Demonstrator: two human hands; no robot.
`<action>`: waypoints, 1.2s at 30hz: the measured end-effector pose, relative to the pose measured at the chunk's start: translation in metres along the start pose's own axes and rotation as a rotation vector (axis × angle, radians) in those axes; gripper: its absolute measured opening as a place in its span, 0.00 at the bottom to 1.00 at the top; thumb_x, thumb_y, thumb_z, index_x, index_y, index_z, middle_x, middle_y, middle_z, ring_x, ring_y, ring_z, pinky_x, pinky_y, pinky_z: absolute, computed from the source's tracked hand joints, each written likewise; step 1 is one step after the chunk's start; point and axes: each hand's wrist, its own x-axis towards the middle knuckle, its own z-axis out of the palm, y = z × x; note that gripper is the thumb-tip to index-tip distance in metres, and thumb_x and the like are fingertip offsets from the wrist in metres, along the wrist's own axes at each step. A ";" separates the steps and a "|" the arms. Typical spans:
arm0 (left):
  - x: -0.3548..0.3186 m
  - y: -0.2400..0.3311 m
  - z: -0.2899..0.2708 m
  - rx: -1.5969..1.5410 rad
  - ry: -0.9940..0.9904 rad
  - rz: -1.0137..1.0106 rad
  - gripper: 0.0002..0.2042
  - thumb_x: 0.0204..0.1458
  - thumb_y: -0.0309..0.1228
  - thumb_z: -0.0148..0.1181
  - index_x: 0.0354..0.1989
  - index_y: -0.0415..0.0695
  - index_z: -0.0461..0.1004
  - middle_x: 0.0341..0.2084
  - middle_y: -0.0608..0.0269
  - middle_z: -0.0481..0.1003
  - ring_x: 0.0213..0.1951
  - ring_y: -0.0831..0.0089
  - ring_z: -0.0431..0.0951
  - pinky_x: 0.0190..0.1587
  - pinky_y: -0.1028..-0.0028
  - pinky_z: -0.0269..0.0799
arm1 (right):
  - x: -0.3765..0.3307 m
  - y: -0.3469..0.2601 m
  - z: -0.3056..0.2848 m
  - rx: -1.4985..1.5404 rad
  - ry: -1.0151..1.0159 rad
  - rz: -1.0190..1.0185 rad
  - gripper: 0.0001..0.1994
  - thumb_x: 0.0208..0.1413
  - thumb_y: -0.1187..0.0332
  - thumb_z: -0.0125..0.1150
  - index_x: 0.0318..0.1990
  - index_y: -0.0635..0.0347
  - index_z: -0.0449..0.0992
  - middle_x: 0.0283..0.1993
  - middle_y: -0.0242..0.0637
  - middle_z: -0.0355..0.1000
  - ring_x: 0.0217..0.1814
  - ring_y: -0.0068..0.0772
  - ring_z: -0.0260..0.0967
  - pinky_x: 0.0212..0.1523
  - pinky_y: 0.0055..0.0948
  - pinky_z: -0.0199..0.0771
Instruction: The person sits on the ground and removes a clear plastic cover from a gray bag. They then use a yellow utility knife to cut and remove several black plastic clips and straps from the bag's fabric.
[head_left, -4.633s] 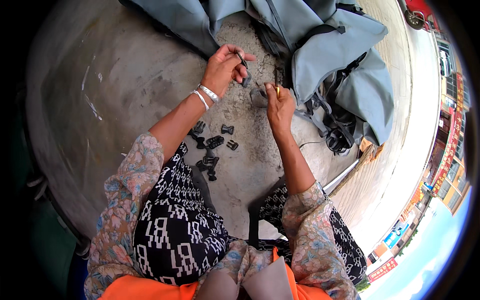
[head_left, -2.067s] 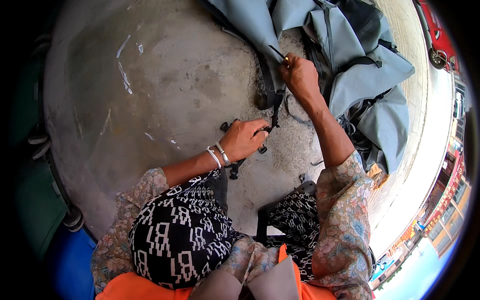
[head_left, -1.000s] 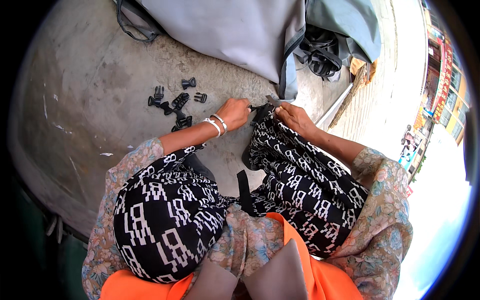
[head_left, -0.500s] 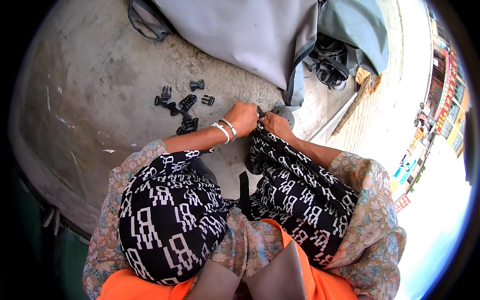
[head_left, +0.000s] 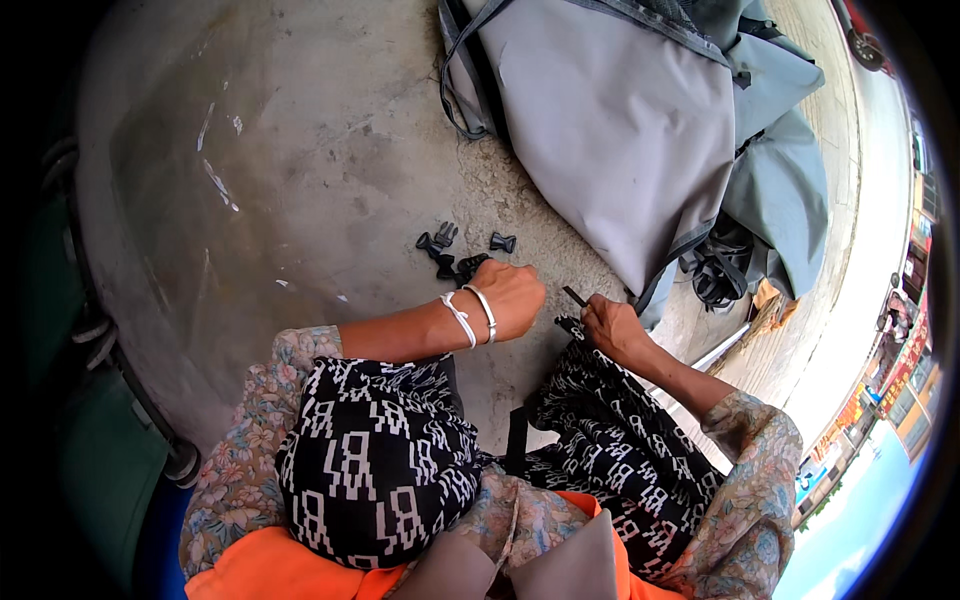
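Observation:
My left hand (head_left: 508,299), with a white band and a silver bangle at the wrist, hovers close to a small pile of black plastic side-release buckles (head_left: 443,255) on the concrete. Its fingers are curled under and mostly hidden; whether anything is in them I cannot make out. Over my right knee, my right hand (head_left: 612,328) pinches a black webbing strap (head_left: 574,296), whose short end sticks out past the fingertips toward the left hand. One separate buckle (head_left: 502,242) lies just beyond the left hand. Another black strap (head_left: 516,440) hangs between my knees.
A large grey fabric cover (head_left: 620,120) with dark edging is spread on the ground ahead and to the right. Bunched black straps (head_left: 720,275) lie by its corner. White scraps (head_left: 218,185) dot the concrete floor (head_left: 330,200) at left. Paving and a street lie far right.
My hands were together at the black strap above the right knee. Now they are apart, the left back beside the buckles, the right still at the strap. The view has turned.

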 end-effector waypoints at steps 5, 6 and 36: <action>0.007 -0.077 -0.101 -0.245 1.080 -0.443 0.16 0.46 0.37 0.65 0.37 0.37 0.75 0.30 0.59 0.77 0.29 0.61 0.78 0.36 0.64 0.73 | 0.042 -0.066 -0.068 -0.117 0.207 -0.118 0.11 0.64 0.66 0.45 0.34 0.66 0.66 0.20 0.52 0.64 0.24 0.58 0.67 0.26 0.49 0.68; 0.013 -0.101 -0.109 -0.107 1.359 -0.447 0.19 0.46 0.36 0.66 0.42 0.37 0.74 0.30 0.60 0.78 0.28 0.64 0.77 0.37 0.66 0.73 | 0.045 -0.071 -0.075 -0.200 0.188 -0.187 0.11 0.64 0.66 0.45 0.34 0.66 0.64 0.20 0.51 0.62 0.23 0.57 0.66 0.25 0.47 0.67; 0.041 0.032 -0.050 -0.120 0.798 0.333 0.14 0.48 0.29 0.62 0.41 0.37 0.73 0.38 0.53 0.74 0.45 0.57 0.74 0.51 0.61 0.67 | 0.121 -0.086 -0.255 -0.048 0.850 -0.147 0.12 0.46 0.65 0.61 0.26 0.68 0.72 0.21 0.54 0.67 0.23 0.49 0.68 0.30 0.40 0.68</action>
